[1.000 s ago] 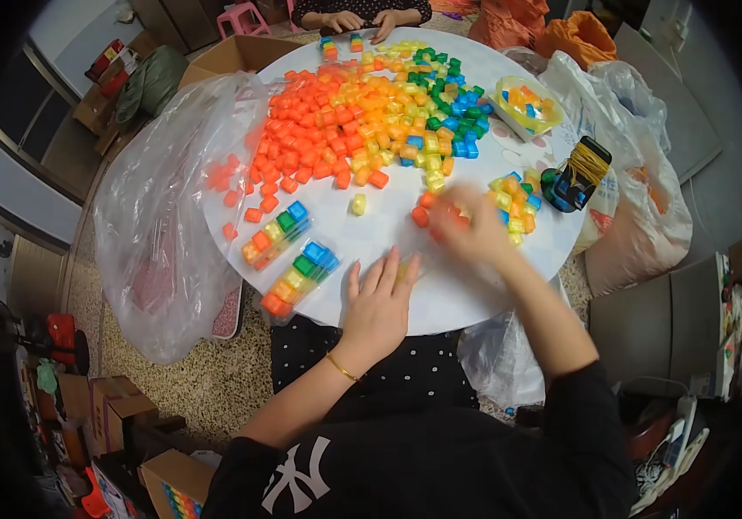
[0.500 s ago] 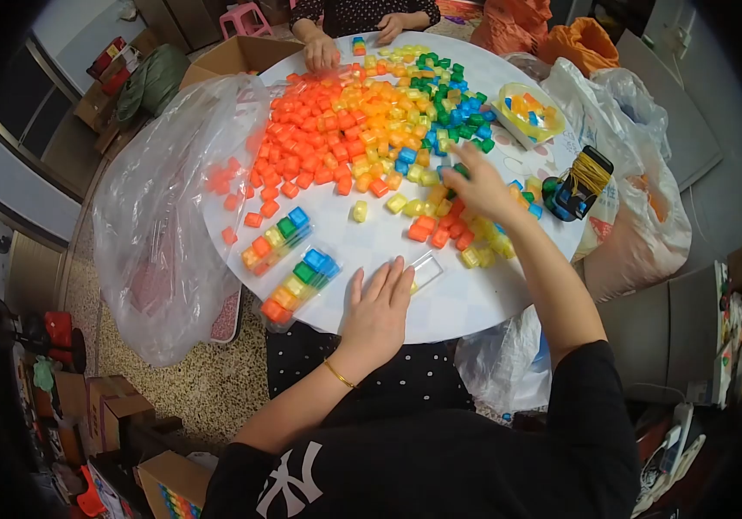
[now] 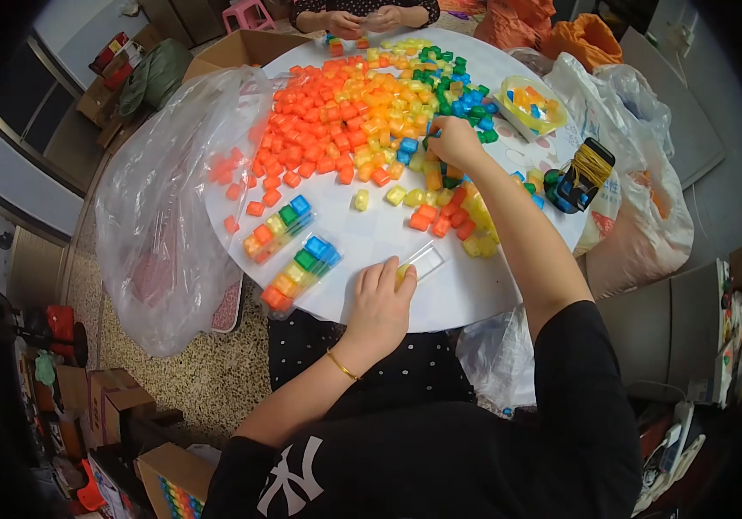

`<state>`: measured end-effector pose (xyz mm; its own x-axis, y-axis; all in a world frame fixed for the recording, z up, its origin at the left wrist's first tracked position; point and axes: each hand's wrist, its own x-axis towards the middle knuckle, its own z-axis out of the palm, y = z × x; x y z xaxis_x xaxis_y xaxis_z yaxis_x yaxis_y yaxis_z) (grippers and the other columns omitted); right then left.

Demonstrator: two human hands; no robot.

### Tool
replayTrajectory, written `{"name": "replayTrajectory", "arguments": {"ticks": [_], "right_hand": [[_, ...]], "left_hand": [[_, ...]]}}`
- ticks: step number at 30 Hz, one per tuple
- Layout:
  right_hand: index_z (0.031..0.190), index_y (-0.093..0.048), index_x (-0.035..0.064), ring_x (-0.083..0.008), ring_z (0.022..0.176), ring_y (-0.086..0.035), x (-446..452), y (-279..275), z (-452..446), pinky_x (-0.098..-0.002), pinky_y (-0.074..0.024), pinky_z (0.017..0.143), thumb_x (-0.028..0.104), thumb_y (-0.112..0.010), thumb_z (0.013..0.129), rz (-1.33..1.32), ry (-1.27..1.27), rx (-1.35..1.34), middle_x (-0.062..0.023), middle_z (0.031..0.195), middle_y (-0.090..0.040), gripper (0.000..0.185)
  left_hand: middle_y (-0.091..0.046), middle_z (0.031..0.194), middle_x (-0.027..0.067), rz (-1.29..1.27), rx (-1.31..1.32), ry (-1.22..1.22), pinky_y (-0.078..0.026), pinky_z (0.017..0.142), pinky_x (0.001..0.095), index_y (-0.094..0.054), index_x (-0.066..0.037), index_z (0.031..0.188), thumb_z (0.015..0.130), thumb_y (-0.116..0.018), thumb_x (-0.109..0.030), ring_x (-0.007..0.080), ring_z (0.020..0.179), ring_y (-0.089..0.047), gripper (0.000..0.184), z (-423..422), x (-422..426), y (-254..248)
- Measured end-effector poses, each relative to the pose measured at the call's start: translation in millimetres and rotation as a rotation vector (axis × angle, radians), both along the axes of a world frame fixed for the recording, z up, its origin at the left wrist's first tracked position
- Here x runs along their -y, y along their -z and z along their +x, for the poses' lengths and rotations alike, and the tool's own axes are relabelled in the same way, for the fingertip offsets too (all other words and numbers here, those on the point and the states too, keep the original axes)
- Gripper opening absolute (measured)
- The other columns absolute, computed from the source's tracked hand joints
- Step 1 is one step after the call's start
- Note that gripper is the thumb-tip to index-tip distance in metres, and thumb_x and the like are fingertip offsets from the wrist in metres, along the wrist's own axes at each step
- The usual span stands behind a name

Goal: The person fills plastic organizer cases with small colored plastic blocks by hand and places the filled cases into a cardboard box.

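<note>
My left hand (image 3: 381, 298) is at the table's near edge, its bent fingers gripping the near end of a clear plastic box (image 3: 429, 259). A yellow cube shows by its fingertips, inside that end. My right hand (image 3: 455, 143) reaches into the coloured cubes where yellow, blue and green ones meet. Its fingers are drawn together and point down; what they pinch is hidden. Left of my left hand lie two clear boxes, a nearer filled box (image 3: 302, 275) and a farther filled box (image 3: 278, 227), each with rows of orange, yellow, green and blue cubes.
Orange cubes (image 3: 310, 130) spread over the left of the round white table (image 3: 345, 233). A yellow-rimmed tub (image 3: 531, 111) and a black holder with yellow bands (image 3: 590, 177) stand at right. Clear plastic sheeting (image 3: 172, 208) hangs at left. Across the table, another person's hands (image 3: 362, 22) handle something.
My right hand has moved slightly left and away from me, its fingers closing down into the cubes. My left fingers have curled at the box. The other person's hands have come together.
</note>
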<state>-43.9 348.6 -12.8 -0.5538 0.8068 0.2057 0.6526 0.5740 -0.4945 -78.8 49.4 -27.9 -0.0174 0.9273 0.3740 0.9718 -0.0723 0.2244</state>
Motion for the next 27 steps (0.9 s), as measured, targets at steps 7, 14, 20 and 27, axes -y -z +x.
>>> {"name": "replayTrajectory", "arguments": {"ticks": [7,14,20,27], "right_hand": [[0.080,-0.064,0.0027,-0.0341,0.077,-0.063,32.9,2.9,29.4,-0.0422,-0.0504,0.069,0.012,-0.059,0.074,0.041,0.112,-0.236,-0.0187,0.081,-0.065,0.012],[0.088,-0.065,0.0029,-0.0322,0.079,-0.064,7.2,-1.9,27.6,-0.0406,-0.0505,0.070,0.011,-0.060,0.074,0.093,0.105,-0.298,-0.0180,0.087,-0.065,0.017],[0.098,-0.066,0.0045,-0.0333,0.087,-0.062,10.6,-1.0,-10.4,-0.0395,-0.0495,0.075,0.014,-0.066,0.072,0.007,-0.067,0.264,-0.0172,0.093,-0.065,0.027],[0.088,-0.058,0.0010,-0.0191,0.075,-0.060,151.9,-21.7,69.6,-0.0314,-0.0458,0.067,0.017,-0.072,0.074,-0.237,-0.048,-0.433,-0.0108,0.081,-0.064,0.025]], "left_hand": [[-0.054,0.113,0.0185,0.076,0.048,-0.019,-0.039,0.089,0.0412,-0.058,0.000,0.108,0.079,-0.059,-0.007,0.0310,0.100,-0.050,0.030,-0.4,3.7,6.2],[-0.054,0.115,0.0176,0.075,0.047,-0.028,-0.039,0.089,0.0412,-0.058,0.000,0.108,0.078,-0.060,-0.007,0.0313,0.101,-0.050,0.031,-0.5,3.4,5.6],[-0.053,0.117,0.0179,0.072,0.093,-0.025,-0.039,0.090,0.0409,-0.058,0.000,0.109,0.078,-0.061,-0.007,0.0316,0.103,-0.050,0.032,-0.8,4.4,4.4],[-0.052,0.119,0.0191,0.075,0.138,-0.022,-0.039,0.091,0.0418,-0.056,0.001,0.110,0.077,-0.061,-0.006,0.0326,0.104,-0.049,0.034,0.4,6.3,5.1]]}}
